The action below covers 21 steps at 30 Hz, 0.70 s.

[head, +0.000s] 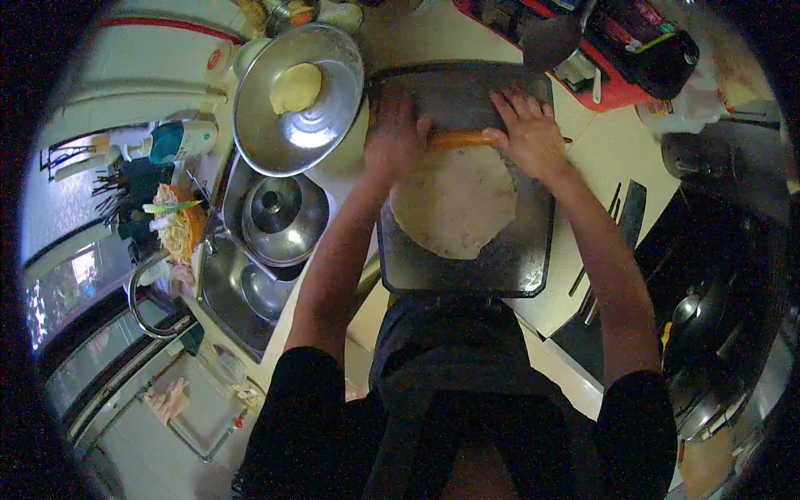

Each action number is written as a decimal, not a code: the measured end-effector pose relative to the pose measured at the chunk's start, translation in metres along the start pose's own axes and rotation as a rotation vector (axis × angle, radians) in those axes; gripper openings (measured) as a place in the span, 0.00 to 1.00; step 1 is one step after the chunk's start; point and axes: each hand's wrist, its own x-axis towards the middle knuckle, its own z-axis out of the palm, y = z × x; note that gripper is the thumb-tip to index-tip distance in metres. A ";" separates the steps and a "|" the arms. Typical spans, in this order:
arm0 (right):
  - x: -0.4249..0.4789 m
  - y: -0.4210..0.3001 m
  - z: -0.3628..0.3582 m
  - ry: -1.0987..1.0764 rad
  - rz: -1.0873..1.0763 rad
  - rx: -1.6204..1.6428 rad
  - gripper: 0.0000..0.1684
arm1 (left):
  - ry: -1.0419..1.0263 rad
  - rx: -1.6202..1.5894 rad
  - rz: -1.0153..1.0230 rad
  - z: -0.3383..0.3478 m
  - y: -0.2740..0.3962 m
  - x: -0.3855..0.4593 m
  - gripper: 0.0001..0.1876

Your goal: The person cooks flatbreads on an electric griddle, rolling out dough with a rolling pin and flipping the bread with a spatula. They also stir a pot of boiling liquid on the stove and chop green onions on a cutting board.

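A thin round sheet of dough (455, 203) lies on a dark cutting board (462, 275). Across its far edge lies a wooden rolling pin (462, 139). My left hand (397, 134) is spread at the pin's left end and looks slightly blurred. At the right end, my right hand (530, 132) rests over the pin with fingers extended and the thumb along the wood. Neither hand is curled around the pin. A lump of dough (296, 89) sits in a large steel bowl (337, 56) to the left of the board.
Left of me is a steel sink (234, 300) holding metal bowls, with a curved faucet (132, 300) beside it. A basket of vegetables (181, 225) stands past the sink. Chopsticks and a knife (634, 209) lie right of the board, near a dark wok (719, 325). A red tray (615, 97) is at upper right.
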 end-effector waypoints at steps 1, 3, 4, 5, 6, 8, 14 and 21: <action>0.006 0.005 0.000 0.023 -0.067 0.027 0.35 | 0.001 -0.066 -0.026 0.001 -0.001 0.012 0.30; 0.016 0.016 0.002 0.069 -0.203 0.084 0.33 | 0.007 -0.198 -0.078 0.000 -0.003 0.031 0.29; 0.021 0.022 0.006 0.034 -0.252 0.080 0.31 | -0.032 -0.308 -0.141 -0.001 -0.002 0.040 0.29; 0.025 0.026 0.013 0.000 -0.301 0.075 0.29 | -0.069 -0.419 -0.204 -0.002 -0.002 0.047 0.28; 0.030 0.025 0.010 -0.037 -0.352 0.069 0.28 | -0.080 -0.443 -0.217 -0.001 -0.005 0.047 0.28; 0.042 0.018 0.005 0.022 -0.357 0.081 0.24 | -0.076 -0.399 -0.192 0.001 -0.012 0.042 0.28; 0.037 -0.007 0.001 -0.101 -0.578 0.165 0.26 | -0.121 0.081 -0.162 -0.055 0.030 -0.080 0.35; 0.068 -0.023 0.037 -0.094 -0.425 -0.008 0.39 | -0.084 0.099 -0.578 -0.025 0.008 -0.116 0.37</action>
